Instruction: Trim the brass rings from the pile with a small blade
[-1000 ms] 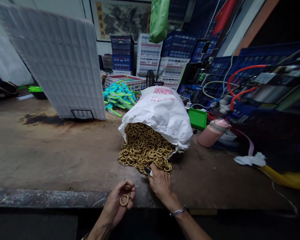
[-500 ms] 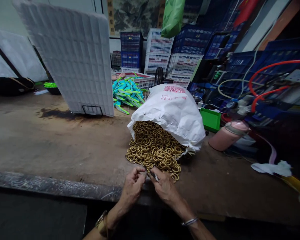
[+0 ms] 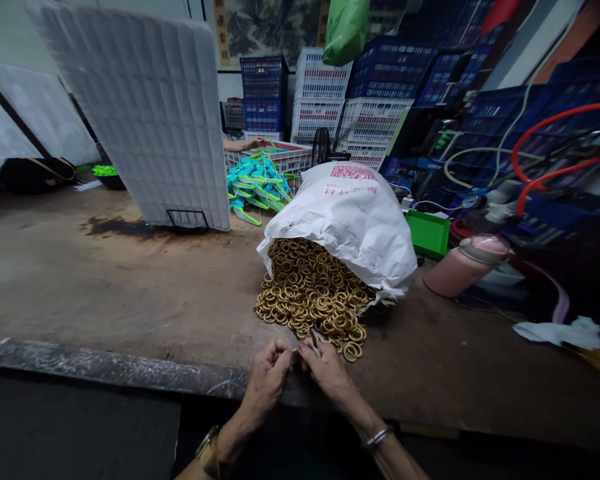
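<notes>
Loose brass-coloured rings (image 3: pixel 310 293) spill in a heap from the mouth of a white woven sack (image 3: pixel 350 213) lying on the workbench. Just in front of the heap, at the bench's near edge, my two hands meet. My left hand (image 3: pixel 269 373) is closed, thumb against fingers, on what looks like one brass ring (image 3: pixel 295 351), mostly covered by the fingertips. Closed too, my right hand (image 3: pixel 326 372) grips a small dark, narrow tool (image 3: pixel 315 341) whose end sticks up past the fingers; its exact kind is hidden.
A tall white ribbed panel (image 3: pixel 145 127) stands at left. Behind the sack lie turquoise-and-green pieces (image 3: pixel 260 183), with another person's hand (image 3: pixel 254 143) beyond them. A green tray (image 3: pixel 427 233) and a pink bottle (image 3: pixel 465 267) stand right. Stacked crates (image 3: pixel 320 87) line the back.
My hands have drawn slightly back from the heap and stay together. The dark tool's end now points up. The other person's hand at the back has shifted right.
</notes>
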